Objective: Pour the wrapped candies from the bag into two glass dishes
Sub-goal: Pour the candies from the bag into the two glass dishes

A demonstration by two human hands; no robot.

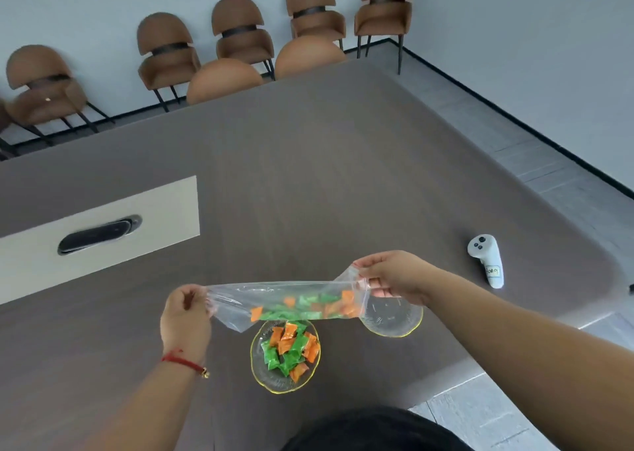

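A clear plastic bag (274,294) is stretched flat and level above the table, with green and orange wrapped candies bunched toward its right end. My left hand (185,316) pinches its left end and my right hand (394,277) grips its right end. Under the bag's middle stands a gold-rimmed glass dish (264,378) holding a pile of green and orange candies (290,349). A second gold-rimmed glass dish (398,323) lies below my right hand; I see no candies in it, though the hand and bag hide part of it.
A white handheld controller (485,260) lies on the brown table (308,176) to the right. A pale inset panel with a dark handle (99,236) is at the left. Brown chairs (236,35) line the far wall. The table's rounded edge runs close on the right.
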